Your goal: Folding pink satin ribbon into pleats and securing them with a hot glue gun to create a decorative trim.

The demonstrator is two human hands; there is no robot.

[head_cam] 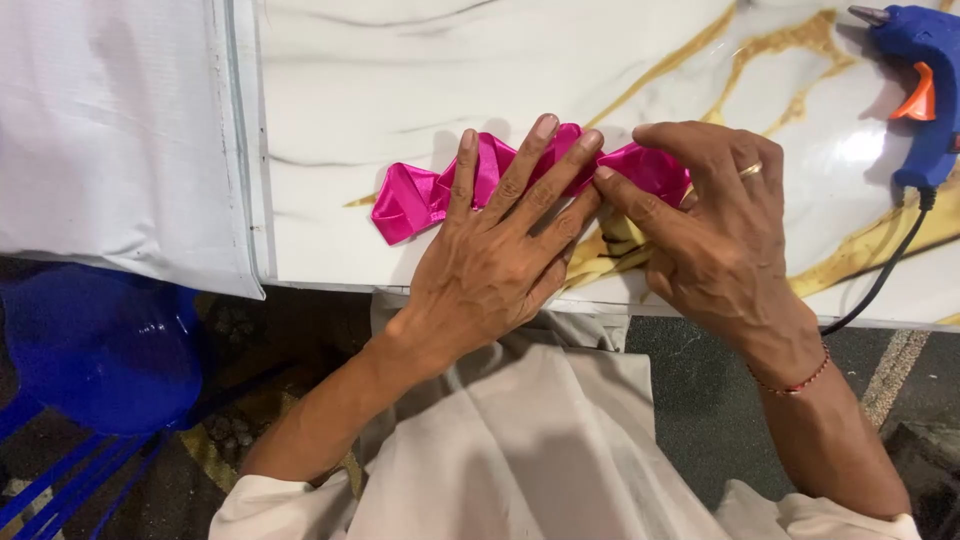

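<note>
Head view showed a white marble-patterned table (pixel 420 90) with gold and grey veins filling the upper frame, its front edge running across just above the person's lap. Below that edge lay dark floor, with a pale beige garment (pixel 520 440) over the lap. A white padded sheet (pixel 110 130) covered the table's left end and overhung the edge; a blue plastic seat (pixel 95 350) stood beneath it. Bare tabletop remained behind and to the left of the work — the near edge sat close to both wrists.

A blue glue gun (pixel 925 90) with an orange trigger lay at the far right, well apart from the hands, its black cord dropping over the edge.

A folded magenta satin ribbon (pixel 420 195) lay near the front edge, centre. The left hand (pixel 490 260) pressed flat on it, fingers spread. The right hand (pixel 715 215) — ring on one finger, red thread bracelet at the wrist — pinched the ribbon's right end between thumb and fingertips.
</note>
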